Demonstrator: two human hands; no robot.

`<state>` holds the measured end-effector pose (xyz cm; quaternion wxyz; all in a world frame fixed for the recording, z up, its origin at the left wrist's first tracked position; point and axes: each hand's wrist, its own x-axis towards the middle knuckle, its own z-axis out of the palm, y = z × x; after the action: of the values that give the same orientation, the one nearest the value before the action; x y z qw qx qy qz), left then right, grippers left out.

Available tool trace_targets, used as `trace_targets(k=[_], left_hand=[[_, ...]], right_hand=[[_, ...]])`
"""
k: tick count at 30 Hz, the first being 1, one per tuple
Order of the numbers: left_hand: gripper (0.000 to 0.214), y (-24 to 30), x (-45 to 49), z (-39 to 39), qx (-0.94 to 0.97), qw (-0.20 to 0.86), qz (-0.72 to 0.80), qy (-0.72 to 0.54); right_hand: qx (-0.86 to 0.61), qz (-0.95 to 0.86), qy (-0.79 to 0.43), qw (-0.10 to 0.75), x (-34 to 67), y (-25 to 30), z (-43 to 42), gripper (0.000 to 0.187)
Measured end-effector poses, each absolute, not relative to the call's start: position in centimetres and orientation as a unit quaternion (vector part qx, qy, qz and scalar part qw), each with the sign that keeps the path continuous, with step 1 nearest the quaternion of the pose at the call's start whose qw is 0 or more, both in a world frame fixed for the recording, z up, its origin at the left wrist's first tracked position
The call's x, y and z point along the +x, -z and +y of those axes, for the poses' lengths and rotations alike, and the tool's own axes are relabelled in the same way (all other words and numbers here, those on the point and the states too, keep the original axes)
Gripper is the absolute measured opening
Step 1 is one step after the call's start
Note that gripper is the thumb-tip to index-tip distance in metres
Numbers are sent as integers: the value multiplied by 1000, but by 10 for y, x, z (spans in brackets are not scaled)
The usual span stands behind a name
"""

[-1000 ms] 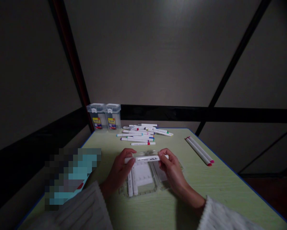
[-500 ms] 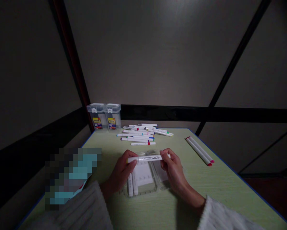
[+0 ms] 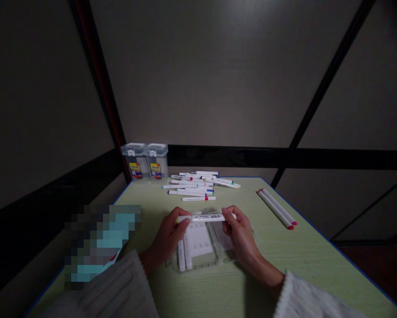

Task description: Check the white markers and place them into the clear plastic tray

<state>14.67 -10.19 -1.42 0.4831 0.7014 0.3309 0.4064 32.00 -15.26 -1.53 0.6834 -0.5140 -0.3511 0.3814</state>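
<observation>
The left hand (image 3: 168, 232) pinches the white marker (image 3: 207, 218) near its yellow-tipped end; apply light, even pressure. The marker lies nearly level above the clear case (image 3: 203, 266), whose left side holds two markers (image 3: 184, 255). The right hand (image 3: 240, 232) pinches the opposite end; match heights to prevent tilting.

The yellow end (image 3: 177, 220) of a white marker (image 3: 207, 218) now shows at my left hand (image 3: 168, 234), out of sight a second ago; my right hand's (image 3: 240, 227) fingertips have edged slightly right along the scene.
</observation>
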Motion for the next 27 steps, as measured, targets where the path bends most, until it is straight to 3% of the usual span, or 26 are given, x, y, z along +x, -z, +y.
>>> trace_targets(k=[27], left_hand=[[40, 12, 150, -101, 687, 459, 387, -410]], right_hand=[[-516, -381, -375, 669, 318, 14, -155, 36]])
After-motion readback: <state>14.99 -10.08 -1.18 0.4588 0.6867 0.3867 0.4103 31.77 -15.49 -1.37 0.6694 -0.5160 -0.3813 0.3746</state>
